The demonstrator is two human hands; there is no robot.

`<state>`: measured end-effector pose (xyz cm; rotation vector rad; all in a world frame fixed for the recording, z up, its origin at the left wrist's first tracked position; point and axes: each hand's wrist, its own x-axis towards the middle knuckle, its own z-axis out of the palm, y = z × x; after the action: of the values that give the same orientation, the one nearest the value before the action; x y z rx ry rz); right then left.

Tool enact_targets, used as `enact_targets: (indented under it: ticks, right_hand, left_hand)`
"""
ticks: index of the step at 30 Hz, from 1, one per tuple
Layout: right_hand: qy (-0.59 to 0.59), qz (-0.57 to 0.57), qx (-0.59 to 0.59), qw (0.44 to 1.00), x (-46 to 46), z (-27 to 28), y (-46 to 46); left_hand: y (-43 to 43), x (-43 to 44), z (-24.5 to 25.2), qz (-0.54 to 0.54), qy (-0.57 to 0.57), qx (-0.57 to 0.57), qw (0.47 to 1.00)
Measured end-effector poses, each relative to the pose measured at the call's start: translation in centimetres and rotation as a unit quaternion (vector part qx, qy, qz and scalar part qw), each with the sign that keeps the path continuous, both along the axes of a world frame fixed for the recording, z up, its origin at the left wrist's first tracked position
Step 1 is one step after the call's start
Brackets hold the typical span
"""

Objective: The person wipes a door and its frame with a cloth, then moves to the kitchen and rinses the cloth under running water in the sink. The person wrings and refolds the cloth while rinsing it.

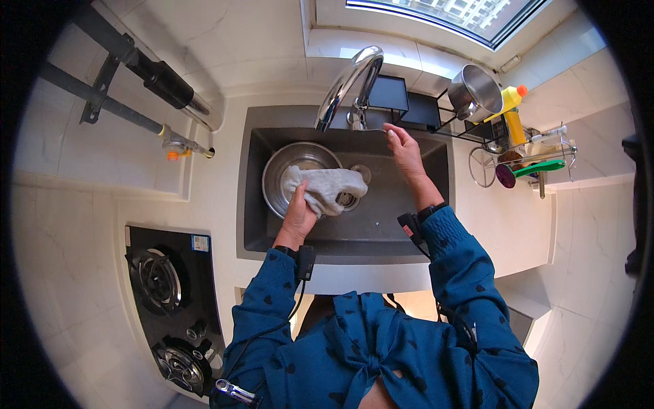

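A light grey cloth (pixel 332 184) is gripped by my left hand (pixel 300 214), thumb on top. It hangs over the right side of a round stainless-steel basin (pixel 274 176) and partly covers the drain strainer (pixel 350 201). Both basin and strainer are inside the dark grey sink (pixel 393 214). My right hand (pixel 406 151) is up at the sink's back edge, its fingertips pinching the end of the thin faucet lever (pixel 372 130). Above the sink arches the chrome faucet (pixel 350 84); whether water runs from it cannot be made out.
Behind the sink's right corner, a black wire rack (pixel 447 125) carries a steel pot (pixel 475 94) and a yellow bottle (pixel 510 97). A green-handled brush (pixel 536 167) lies in a wire holder at right. Left is a black gas stove (pixel 199 276); grey pipes (pixel 102 97) run along the wall.
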<state>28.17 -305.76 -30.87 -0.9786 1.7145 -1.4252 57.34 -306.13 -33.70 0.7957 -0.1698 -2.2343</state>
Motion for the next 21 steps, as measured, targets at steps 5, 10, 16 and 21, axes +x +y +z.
enact_targets:
  ticks: [5, 10, 16, 21]
  right_hand:
    - [0.143, -0.055, -0.013, 0.988, 0.7, -0.2, -0.8]
    - [0.294, -0.035, 0.000, 0.955, 1.5, 0.4, -0.9]
    - [0.281, -0.062, -0.002, 0.958, 2.1, 0.6, -1.1]
    - [0.317, -0.088, -0.019, 0.944, 2.5, -0.1, -1.1]
  left_hand:
    - [-1.4, 0.5, 0.7, 0.019, -0.001, -0.042, 0.999]
    - [-2.8, 0.8, 1.1, 0.030, -0.007, -0.027, 0.999]
    - [-3.5, 1.0, 1.7, 0.047, -0.005, -0.058, 0.997]
    - [-3.6, 1.2, 2.6, 0.042, -0.005, -0.038, 0.998]
